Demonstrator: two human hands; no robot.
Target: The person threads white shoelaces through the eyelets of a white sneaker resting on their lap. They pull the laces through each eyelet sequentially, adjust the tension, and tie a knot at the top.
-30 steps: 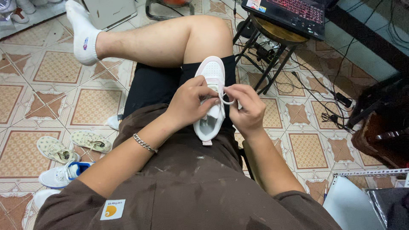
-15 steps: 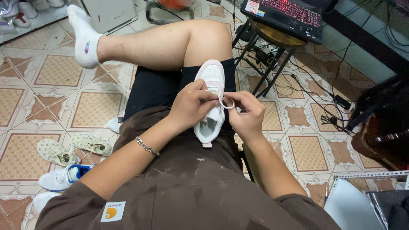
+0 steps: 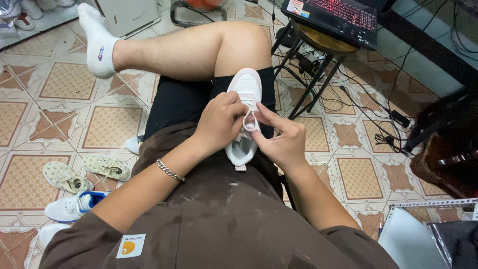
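The left hand (image 3: pixel 219 122) and the right hand (image 3: pixel 284 142) both pinch a white lace (image 3: pixel 250 122) into a loop, with the white shoe (image 3: pixel 244 119) resting steady on the lap.

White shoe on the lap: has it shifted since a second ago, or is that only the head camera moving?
Cannot tell. The white shoe lies on the black shorts just below the bent knee as before; the whole view shifted together, so that looks like camera motion.
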